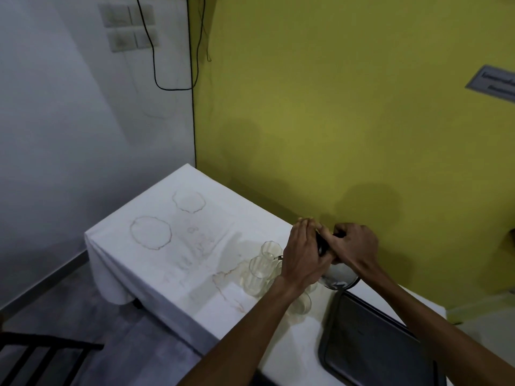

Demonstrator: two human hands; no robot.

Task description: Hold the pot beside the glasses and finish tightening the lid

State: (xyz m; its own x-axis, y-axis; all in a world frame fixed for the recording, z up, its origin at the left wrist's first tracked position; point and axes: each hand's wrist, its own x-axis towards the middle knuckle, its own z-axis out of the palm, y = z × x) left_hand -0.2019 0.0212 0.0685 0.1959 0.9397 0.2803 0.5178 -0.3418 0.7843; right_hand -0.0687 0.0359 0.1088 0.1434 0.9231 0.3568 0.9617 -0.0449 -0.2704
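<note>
Kettle (338, 277), steel, at counter's (195, 274) wall edge: your left hand (302, 256) and right hand (354, 243) grip its black top; steady it, glasses (260, 274) touching.

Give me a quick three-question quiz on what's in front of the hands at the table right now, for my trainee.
1. True or false: both hands are on the steel kettle.
2. Which lies nearest the camera on the white tablecloth? A) the clear glasses B) the dark tray C) the ring stains
3. Fill in: the wall right behind the kettle is ____.

Key:
1. True. The left hand lies over its top, and the right hand curls round the black handle.
2. B.
3. Yellow: the yellow wall.
</note>
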